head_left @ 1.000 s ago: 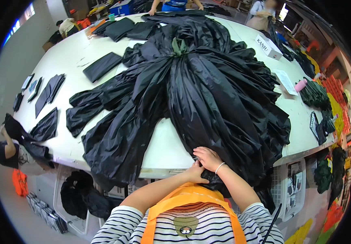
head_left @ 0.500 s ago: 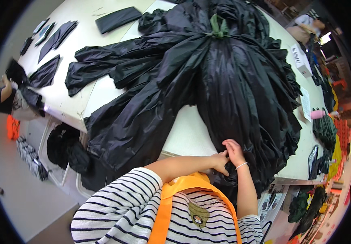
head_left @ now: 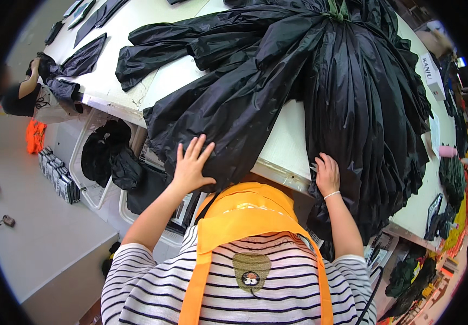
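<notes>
A large bundle of shiny black fabric spreads over the white table. A green strip ties it together near the far side, and long folds fan out toward me and hang over the near edge. My left hand lies on the left fold with its fingers spread, holding nothing. At the near end of the right folds is my right hand, its fingers curled together. A small pale, pointed thing shows beside those fingers, too small to name.
Below the table at left stand pale bins with black cloth. A person handles black fabric at the left table end. Flat black pieces lie far left. A white box and a pink thread spool sit along the right side.
My hands were together at the right folds. My left hand has moved left onto the left fold and spread its fingers; my right stays by the right folds. The view has shifted.
</notes>
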Demonstrator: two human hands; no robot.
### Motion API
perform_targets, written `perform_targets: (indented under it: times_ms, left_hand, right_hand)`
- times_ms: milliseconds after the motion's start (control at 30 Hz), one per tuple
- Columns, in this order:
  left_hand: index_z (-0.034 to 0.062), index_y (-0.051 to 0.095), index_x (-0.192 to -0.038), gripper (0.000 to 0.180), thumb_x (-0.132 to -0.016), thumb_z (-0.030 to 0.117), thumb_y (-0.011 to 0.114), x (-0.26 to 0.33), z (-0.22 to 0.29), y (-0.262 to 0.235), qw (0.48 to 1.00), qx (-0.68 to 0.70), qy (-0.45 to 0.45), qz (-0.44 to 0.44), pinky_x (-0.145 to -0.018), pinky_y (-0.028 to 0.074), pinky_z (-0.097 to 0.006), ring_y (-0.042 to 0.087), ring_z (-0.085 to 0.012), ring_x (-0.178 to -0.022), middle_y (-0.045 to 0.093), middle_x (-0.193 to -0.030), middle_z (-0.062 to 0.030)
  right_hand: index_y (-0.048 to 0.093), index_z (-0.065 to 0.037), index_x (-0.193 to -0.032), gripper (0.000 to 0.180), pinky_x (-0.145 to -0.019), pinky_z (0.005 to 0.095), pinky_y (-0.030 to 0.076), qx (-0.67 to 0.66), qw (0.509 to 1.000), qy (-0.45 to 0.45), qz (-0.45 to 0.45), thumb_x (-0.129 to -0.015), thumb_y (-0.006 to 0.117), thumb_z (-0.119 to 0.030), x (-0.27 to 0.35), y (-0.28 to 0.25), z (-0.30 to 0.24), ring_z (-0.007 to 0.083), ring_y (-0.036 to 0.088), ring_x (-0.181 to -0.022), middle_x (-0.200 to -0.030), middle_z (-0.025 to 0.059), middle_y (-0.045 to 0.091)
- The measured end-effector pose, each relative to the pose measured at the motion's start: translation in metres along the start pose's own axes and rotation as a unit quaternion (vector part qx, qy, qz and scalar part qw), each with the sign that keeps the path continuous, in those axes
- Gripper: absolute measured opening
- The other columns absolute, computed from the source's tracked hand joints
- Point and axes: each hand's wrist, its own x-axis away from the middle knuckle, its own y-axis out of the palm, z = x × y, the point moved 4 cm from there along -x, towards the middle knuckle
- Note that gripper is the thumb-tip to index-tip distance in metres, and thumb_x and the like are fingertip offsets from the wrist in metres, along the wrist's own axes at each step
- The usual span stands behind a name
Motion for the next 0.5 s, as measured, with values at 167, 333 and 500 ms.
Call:
perform_targets:
  times_ms: [167,333,500]
  left_hand:
    - [0.0205,0.042,-0.137,0.076,-0.066,0.011,0.066,-0.023,-0.103,0.003,0.988,-0.017,-0.071,0.136,-0.101,0.036,-0.047,0.042,-0.0325,-0.125,0.044,-0.136,-0.0138]
    - [0.0177,0.044,-0.136,0.069,-0.07,0.002,0.056,-0.023,-0.142,-0.034,0.99,0.033,-0.097,0.097,-0.1,0.038,-0.045,0.048,-0.032,-0.119,0.051,-0.129,-0.0138]
    - [0.0057,0.038,-0.137,0.075,-0.063,-0.005,0.053,-0.029,-0.074,-0.051,0.952,-0.018,-0.036,0.303,-0.105,0.026,-0.052,0.035,-0.0364,-0.129,0.039,-0.137,-0.0219]
  right_hand:
    - [0.061,-0.008,-0.105,0.025,-0.1,0.04,0.039,0.101,0.993,-0.062,-0.03,-0.08,0.058,-0.01,0.006,-0.006,0.013,0.028,0.05,-0.115,-0.123,0.01,0.054]
    - [0.061,-0.005,-0.101,0.022,-0.104,0.0405,0.036,0.029,0.995,0.077,-0.053,-0.079,0.058,-0.003,0.0,-0.014,-0.013,0.0271,0.048,-0.119,-0.125,0.0094,0.054]
    - [0.063,-0.004,-0.101,0.023,-0.102,0.0436,0.035,0.079,0.981,0.179,-0.008,-0.079,0.055,-0.005,-0.003,0.009,-0.058,0.0302,0.048,-0.118,-0.124,0.0119,0.055]
